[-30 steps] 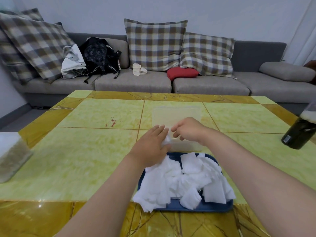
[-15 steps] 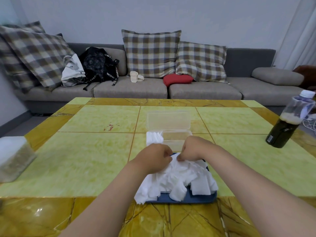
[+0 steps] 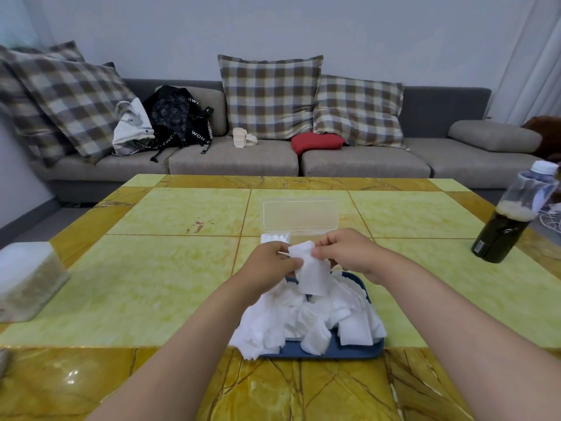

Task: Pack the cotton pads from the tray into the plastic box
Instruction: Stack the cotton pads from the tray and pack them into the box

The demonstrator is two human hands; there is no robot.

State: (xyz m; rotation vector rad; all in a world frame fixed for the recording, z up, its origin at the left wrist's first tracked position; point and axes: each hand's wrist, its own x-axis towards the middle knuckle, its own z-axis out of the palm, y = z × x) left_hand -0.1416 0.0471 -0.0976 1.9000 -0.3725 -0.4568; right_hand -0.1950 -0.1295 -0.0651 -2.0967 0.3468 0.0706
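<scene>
Right now my left grip (image 3: 270, 262) and my right grip (image 3: 346, 253) both pinch one white square cotton pad (image 3: 312, 275) between thumb and fingertips, holding it in the air over the far edge of the blue rectangular plastic tray (image 3: 334, 352). Below it, the heap of loose white cotton pads (image 3: 303, 317) fills the tray and spills over its near-left rim. The clear plastic box (image 3: 299, 217) sits just beyond my knuckles, lid tipped back (a few packed pads (image 3: 274, 237) stand at its left end). Wide stretches of the yellow-green tiled surface (image 3: 151, 284) lie either side of the tray. A dark white-capped bottle (image 3: 510, 226) stands well off right, and a clear lidded container (image 3: 27, 278) sits near the left edge.
</scene>
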